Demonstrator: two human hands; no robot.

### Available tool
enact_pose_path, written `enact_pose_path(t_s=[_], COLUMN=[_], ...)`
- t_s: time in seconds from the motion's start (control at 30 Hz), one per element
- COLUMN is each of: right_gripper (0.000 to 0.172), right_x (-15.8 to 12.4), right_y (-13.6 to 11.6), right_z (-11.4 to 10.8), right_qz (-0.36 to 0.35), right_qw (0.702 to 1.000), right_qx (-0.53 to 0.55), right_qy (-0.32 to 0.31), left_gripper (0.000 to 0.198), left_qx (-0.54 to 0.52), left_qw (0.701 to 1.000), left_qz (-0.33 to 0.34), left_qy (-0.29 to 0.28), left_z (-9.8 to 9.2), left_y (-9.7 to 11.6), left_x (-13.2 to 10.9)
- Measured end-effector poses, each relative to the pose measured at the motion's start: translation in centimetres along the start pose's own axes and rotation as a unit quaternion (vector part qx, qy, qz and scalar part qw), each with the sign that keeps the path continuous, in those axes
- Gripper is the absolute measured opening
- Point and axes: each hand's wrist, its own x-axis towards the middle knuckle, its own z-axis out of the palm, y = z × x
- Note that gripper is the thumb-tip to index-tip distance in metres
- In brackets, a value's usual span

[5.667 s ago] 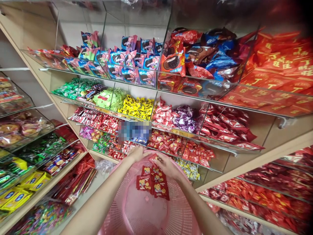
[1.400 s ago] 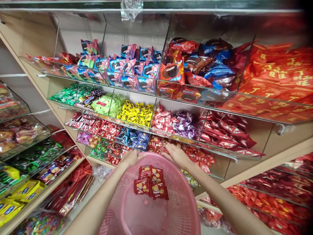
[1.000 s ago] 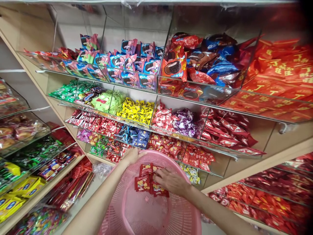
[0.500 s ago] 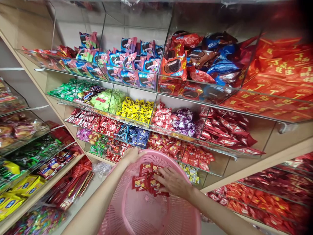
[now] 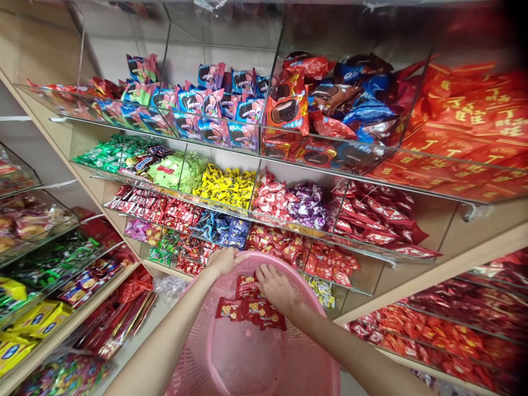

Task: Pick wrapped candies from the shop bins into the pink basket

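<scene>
I hold a pink plastic basket (image 5: 289, 363) in front of candy shelves. My left hand (image 5: 223, 260) grips its far rim, fingers curled over the edge. Inside lie several small red candy packets (image 5: 247, 309) with orange pictures. My right hand (image 5: 277, 287) is inside the basket, palm down over the packets near the far rim, fingers spread and touching them. Just beyond the rim is a clear bin of the same red packets (image 5: 284, 245).
Clear acrylic bins line the shelves: blue and red cookie packs (image 5: 231, 110) on top, green, yellow (image 5: 226, 186) and purple candies below, red wrappers (image 5: 379, 217) to the right. More bins of sweets stand at the left (image 5: 49, 264) and lower right.
My right hand came back from the red-packet bin into the basket and has slid toward the far rim. The packets in the basket spread a little leftward. My left hand stayed on the rim.
</scene>
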Motion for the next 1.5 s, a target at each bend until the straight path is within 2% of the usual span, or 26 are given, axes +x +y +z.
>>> enact_pose_path(t_s=[0.13, 0.27, 0.43, 0.57, 0.63, 0.73, 0.93, 1.07, 1.17, 1.27, 1.4, 1.5], right_gripper=[0.039, 0.031, 0.031, 0.028, 0.037, 0.048, 0.036, 0.035, 0.037, 0.041, 0.041, 0.033], right_x=[-0.7, -0.8, 1.5, 4.7, 6.4, 8.8, 11.6, 10.5, 7.8, 4.2, 1.0, 0.6], right_y=[0.4, 1.1, 3.9, 6.7, 7.4, 7.3, 6.3, 6.8, 7.2, 6.5, 2.9, -0.7], right_z=[-0.9, -3.0, -4.6, -3.0, -1.8, -0.4, 0.2, -0.8, -2.4, -4.3, -5.7, -5.3], right_qz=[0.012, 0.020, 0.086, 0.139, 0.134, 0.097, 0.102, 0.104, 0.097, 0.089, 0.006, -0.058], right_qw=[1.000, 0.999, 0.991, 0.985, 0.988, 0.994, 0.994, 0.994, 0.994, 0.988, 0.971, 0.967], right_qx=[0.011, 0.038, 0.100, 0.085, 0.066, 0.038, 0.023, 0.026, 0.041, 0.109, 0.234, 0.250], right_qy=[-0.012, -0.025, 0.030, 0.056, 0.049, 0.033, 0.012, 0.014, 0.034, 0.069, 0.039, -0.009], left_gripper=[0.061, 0.063, 0.067, 0.068, 0.068, 0.066, 0.064, 0.066, 0.069, 0.069, 0.069, 0.069], left_qx=[-0.003, -0.006, -0.006, -0.006, -0.007, -0.008, -0.009, -0.010, -0.011, -0.012, -0.009, -0.002], left_qw=[1.000, 1.000, 1.000, 1.000, 1.000, 1.000, 1.000, 1.000, 1.000, 1.000, 1.000, 1.000], left_qz=[-0.001, 0.001, 0.001, 0.003, 0.004, 0.000, -0.015, -0.011, -0.008, -0.004, 0.003, 0.013], left_qy=[-0.001, -0.001, 0.001, 0.002, 0.001, 0.004, 0.004, 0.003, -0.001, -0.007, -0.011, -0.013], left_z=[0.0, 0.1, 0.3, 0.2, 0.1, 0.1, 0.0, 0.0, 0.0, 0.1, 0.1, 0.1], left_y=[-0.1, -0.3, -0.5, -0.8, -0.9, -0.9, -0.9, -1.1, -1.1, -1.0, -0.5, 0.0], left_x=[0.2, 0.4, 0.5, 0.2, 0.0, -0.2, -0.4, -0.3, -0.1, 0.3, 0.7, 1.0])
